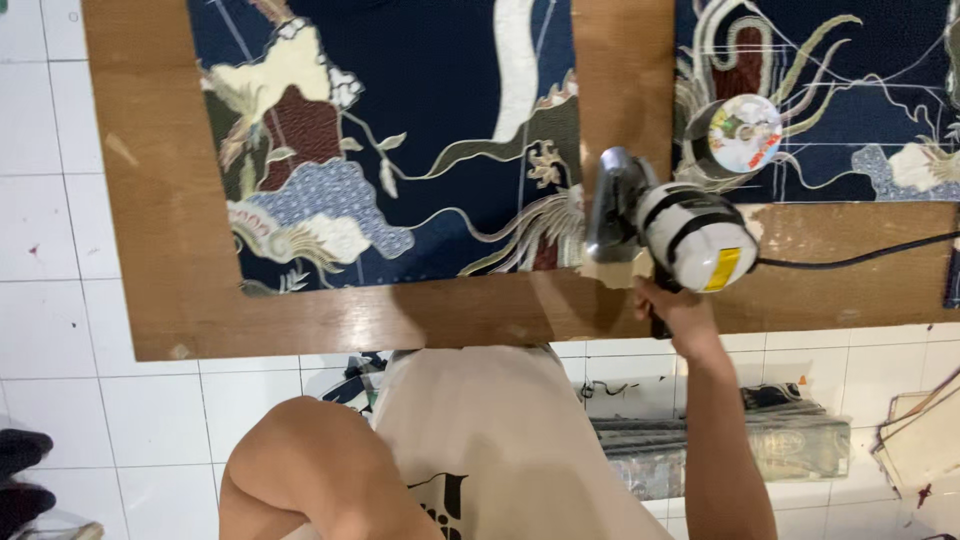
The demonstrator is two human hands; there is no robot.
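Under the right hand (675, 310) sits the handle of a grinder (670, 225), fingers clenched around it. Just beyond the grip the tool's white body and grey head rest on a board (170, 230), at the edge of a dark patterned cloth (400, 150). Past the tool lies a disc (745, 132). A black cord (860, 258) trails rightward. No left hand shows.

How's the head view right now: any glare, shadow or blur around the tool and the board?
Head view: even indoor light, mostly sharp. Soft glare on the wooden board just below the patterned cloth. The cutting machine throws a dark shadow leftward across the board. The right hand gripping its handle is slightly soft. The left hand is out of frame. Tile lines bow slightly at the edges.
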